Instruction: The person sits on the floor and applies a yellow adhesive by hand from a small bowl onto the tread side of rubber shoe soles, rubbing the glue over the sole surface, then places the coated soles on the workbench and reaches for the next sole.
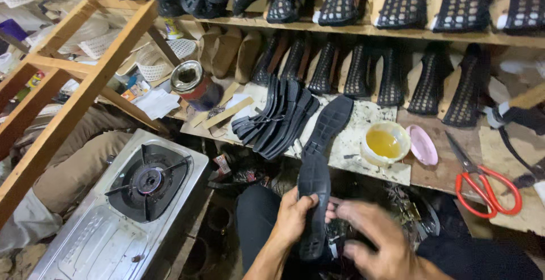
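Observation:
My left hand (292, 217) grips a black rubber shoe sole (314, 192), held upright over my lap. My right hand (374, 240) is blurred just to the right of the sole, fingers spread, its fingertips touching the sole's edge. Another black sole (332, 122) lies flat on the low workbench (352, 144) above my hands. A fanned stack of several black soles (278, 115) lies to its left. A white tub of yellow glue (386, 142) stands right of the flat sole.
Red-handled scissors (482, 180) and a pink lid (423, 144) lie on the bench at right. A steel gas stove (136, 195) sits at lower left beside a wooden frame (79, 93). Black woven shoe uppers (392, 76) line the shelves behind.

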A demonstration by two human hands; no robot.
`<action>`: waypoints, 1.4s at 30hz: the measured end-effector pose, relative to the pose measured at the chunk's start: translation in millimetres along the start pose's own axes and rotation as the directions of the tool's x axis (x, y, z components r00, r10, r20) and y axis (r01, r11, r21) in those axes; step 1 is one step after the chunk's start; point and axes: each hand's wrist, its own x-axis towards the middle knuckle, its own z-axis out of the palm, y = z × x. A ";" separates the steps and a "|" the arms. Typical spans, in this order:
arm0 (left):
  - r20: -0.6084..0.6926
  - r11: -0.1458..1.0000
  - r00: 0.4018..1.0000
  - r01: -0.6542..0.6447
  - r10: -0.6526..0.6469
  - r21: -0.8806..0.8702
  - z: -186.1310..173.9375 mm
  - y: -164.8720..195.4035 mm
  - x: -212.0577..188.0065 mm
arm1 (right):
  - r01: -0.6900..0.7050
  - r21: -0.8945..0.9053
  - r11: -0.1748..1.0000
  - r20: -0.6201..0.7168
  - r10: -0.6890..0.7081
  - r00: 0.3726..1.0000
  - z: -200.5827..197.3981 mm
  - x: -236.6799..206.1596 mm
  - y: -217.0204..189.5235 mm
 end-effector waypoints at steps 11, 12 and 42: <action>0.126 0.977 0.992 -0.023 -0.004 0.212 47.3 -23.3 -26.4 | -0.626 0.443 0.641 -0.058 0.718 0.694 1.7 11.3 49.2; 0.143 0.962 0.989 -0.065 0.027 0.265 47.0 -23.4 -26.8 | -0.619 0.447 0.645 -0.073 0.716 0.694 1.9 9.9 51.0; 0.090 0.952 0.992 -0.108 0.085 0.285 1.9 -34.7 -8.3 | -0.144 -0.672 0.726 0.228 0.388 0.893 -73.8 74.9 107.5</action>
